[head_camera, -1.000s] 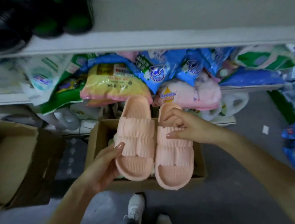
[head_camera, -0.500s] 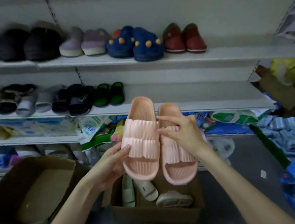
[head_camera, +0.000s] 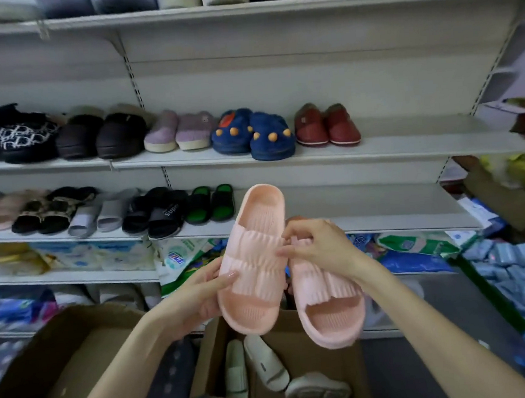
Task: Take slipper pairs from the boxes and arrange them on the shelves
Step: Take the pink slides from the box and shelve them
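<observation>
The pink slipper pair (head_camera: pixel 254 263), a second ago low over the box (head_camera: pixel 210 362), now hangs before the bare shelf (head_camera: pixel 367 212) beside the green pair (head_camera: pixel 209 203), left hand (head_camera: pixel 193 297) and right hand (head_camera: pixel 319 244) each with grip clamped on one slipper, so placing looks next.

Bare forearms reach forward; the left hand (head_camera: pixel 197 299) grips the left pale pink ribbed foam slipper (head_camera: pixel 254 263); the right hand (head_camera: pixel 321 246) pinches the right pink slipper (head_camera: pixel 331 307) at its strap.

I'm holding up two pink ribbed slippers (head_camera: pixel 251 263) side by side, toes upward, over the open box (head_camera: pixel 210 362), facing the shelf (head_camera: pixel 367 218).
</observation>
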Available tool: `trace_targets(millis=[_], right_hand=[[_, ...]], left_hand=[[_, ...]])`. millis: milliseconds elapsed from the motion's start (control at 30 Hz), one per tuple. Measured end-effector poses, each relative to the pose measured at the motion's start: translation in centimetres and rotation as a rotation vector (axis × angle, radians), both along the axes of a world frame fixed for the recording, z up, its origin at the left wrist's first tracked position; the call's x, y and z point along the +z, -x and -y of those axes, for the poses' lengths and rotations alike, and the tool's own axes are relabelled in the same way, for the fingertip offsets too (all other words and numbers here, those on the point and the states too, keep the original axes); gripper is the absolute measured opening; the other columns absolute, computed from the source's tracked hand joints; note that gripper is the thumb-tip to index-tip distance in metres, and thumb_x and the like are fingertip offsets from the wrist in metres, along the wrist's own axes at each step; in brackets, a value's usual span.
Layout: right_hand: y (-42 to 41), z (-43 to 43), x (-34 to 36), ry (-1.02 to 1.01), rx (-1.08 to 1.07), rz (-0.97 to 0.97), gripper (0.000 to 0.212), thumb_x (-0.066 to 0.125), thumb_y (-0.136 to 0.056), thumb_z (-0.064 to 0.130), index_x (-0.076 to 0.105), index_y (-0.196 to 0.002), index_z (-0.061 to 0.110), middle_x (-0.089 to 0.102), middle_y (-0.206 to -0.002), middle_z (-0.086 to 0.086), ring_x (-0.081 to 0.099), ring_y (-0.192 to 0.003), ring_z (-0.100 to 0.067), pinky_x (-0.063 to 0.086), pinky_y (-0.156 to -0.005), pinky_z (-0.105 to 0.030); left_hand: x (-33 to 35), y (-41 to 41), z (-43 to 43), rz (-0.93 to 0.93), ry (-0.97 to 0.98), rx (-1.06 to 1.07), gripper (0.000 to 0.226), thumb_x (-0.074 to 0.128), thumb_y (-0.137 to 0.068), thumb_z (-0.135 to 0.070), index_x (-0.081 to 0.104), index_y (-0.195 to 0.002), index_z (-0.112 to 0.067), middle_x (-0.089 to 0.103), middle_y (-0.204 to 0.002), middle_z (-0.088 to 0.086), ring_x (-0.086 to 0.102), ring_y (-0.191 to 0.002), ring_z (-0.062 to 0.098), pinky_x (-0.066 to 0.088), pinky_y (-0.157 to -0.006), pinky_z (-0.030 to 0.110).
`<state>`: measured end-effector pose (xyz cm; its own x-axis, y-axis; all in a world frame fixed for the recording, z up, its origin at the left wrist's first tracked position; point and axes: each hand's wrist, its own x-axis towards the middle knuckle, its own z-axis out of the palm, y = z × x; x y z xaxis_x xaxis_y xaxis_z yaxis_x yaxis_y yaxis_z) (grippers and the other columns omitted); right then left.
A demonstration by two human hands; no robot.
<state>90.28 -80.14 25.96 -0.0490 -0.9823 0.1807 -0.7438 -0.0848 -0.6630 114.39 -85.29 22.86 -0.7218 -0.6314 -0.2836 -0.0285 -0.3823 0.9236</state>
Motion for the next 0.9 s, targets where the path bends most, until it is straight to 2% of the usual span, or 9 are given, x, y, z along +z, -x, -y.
trace_targets(millis=[67, 167, 267, 333, 467, 533, 633, 767, 900], right_hand=[[0.3, -0.2, 0.7, -0.014, 0.013, -0.029, 0.018, 0.072, -0.074, 0.053, 0.060, -0.068, 0.041, 0.058, -0.071, 0.029, 0.051, -0.070, 0.003, 0.040, -0.068, -0.025], [0.5, -0.2, 1.3, -0.020, 0.001, -0.084, 0.020, 0.070, -0.074, 0.054, 0.062, -0.072, 0.036, 0.059, -0.068, 0.019, 0.050, -0.070, 0.002, 0.038, -0.072, -0.025], [0.9, 0.3, 1.2, -0.051, 0.023, -0.100, 0.018, 0.071, -0.075, 0.053, 0.061, -0.070, 0.039, 0.057, -0.068, 0.013, 0.048, -0.071, -0.002, 0.033, -0.069, -0.027], [0.9, 0.9, 1.1, -0.070, 0.047, -0.111, 0.020, 0.071, -0.074, 0.054, 0.057, -0.065, 0.043, 0.058, -0.071, 0.014, 0.048, -0.073, -0.001, 0.033, -0.068, -0.028], [0.9, 3.1, 0.5, -0.090, 0.061, -0.133, 0.018, 0.070, -0.073, 0.056, 0.060, -0.069, 0.042, 0.063, -0.077, 0.012, 0.053, -0.076, -0.002, 0.033, -0.067, -0.026], [1.1, 4.8, -0.1, -0.086, 0.061, -0.155, 0.019, 0.068, -0.071, 0.060, 0.061, -0.070, 0.043, 0.064, -0.079, 0.014, 0.055, -0.079, -0.003, 0.034, -0.070, -0.027], [1.5, 7.5, -1.3, -0.112, 0.064, -0.169, 0.023, 0.067, -0.068, 0.065, 0.060, -0.071, 0.044, 0.065, -0.080, 0.015, 0.058, -0.079, -0.003, 0.043, -0.071, -0.029], [2.0, 12.0, -3.1, -0.175, 0.087, -0.126, 0.038, 0.066, -0.065, 0.067, 0.060, -0.086, 0.036, 0.063, -0.093, 0.015, 0.059, -0.089, -0.004, 0.049, -0.084, -0.036], [3.5, 17.1, -6.2, -0.252, 0.029, -0.037, 0.048, 0.067, -0.062, 0.069, 0.052, -0.091, 0.034, 0.062, -0.087, 0.021, 0.056, -0.094, -0.010, 0.042, -0.087, -0.034]], left_hand=[[1.2, 0.6, 1.3, 0.132, 0.248, 0.078, 0.052, 0.069, -0.087, -0.023, 0.048, -0.134, -0.028, 0.063, -0.127, -0.004, 0.059, -0.119, 0.019, 0.054, -0.088, 0.032], [4.1, 1.8, 3.5, 0.186, 0.677, 0.194, 0.046, 0.062, -0.089, -0.018, 0.050, -0.132, -0.029, 0.053, -0.134, -0.016, 0.046, -0.125, -0.004, 0.044, -0.091, 0.009], [5.8, 3.0, 5.2, 0.250, 0.896, -0.088, 0.039, 0.065, -0.087, -0.036, 0.061, -0.124, -0.024, 0.056, -0.133, -0.013, 0.046, -0.124, -0.007, 0.036, -0.101, 0.010], [5.8, 3.9, 6.5, 0.374, 0.969, -0.232, 0.030, 0.066, -0.088, -0.033, 0.065, -0.117, -0.024, 0.061, -0.128, -0.009, 0.049, -0.121, -0.004, 0.036, -0.097, 0.007], [4.6, 5.1, 8.9, 0.497, 1.034, -0.396, 0.025, 0.063, -0.090, -0.038, 0.071, -0.107, -0.021, 0.067, -0.092, -0.004, 0.057, -0.084, 0.015, 0.044, -0.076, 0.030], [3.9, 5.4, 10.4, 0.519, 1.027, -0.427, 0.016, 0.064, -0.090, -0.033, 0.071, -0.094, -0.018, 0.060, -0.078, 0.001, 0.047, -0.068, 0.009, 0.038, -0.066, 0.027], [2.6, 5.8, 12.9, 0.513, 0.971, -0.438, 0.006, 0.067, -0.088, -0.022, 0.069, -0.084, -0.018, 0.063, -0.086, 0.011, 0.051, -0.073, 0.013, 0.040, -0.066, 0.022], [0.1, 5.8, 17.8, 0.527, 0.870, -0.407, 0.021, 0.072, -0.083, -0.030, 0.070, -0.085, -0.008, 0.065, -0.088, 0.015, 0.058, -0.080, 0.027, 0.047, -0.072, 0.036], [-2.5, 6.1, 23.8, 0.555, 0.802, -0.368, 0.027, 0.075, -0.081, -0.028, 0.063, -0.070, -0.007, 0.050, -0.069, 0.009, 0.045, -0.067, 0.012, 0.034, -0.062, 0.027]])
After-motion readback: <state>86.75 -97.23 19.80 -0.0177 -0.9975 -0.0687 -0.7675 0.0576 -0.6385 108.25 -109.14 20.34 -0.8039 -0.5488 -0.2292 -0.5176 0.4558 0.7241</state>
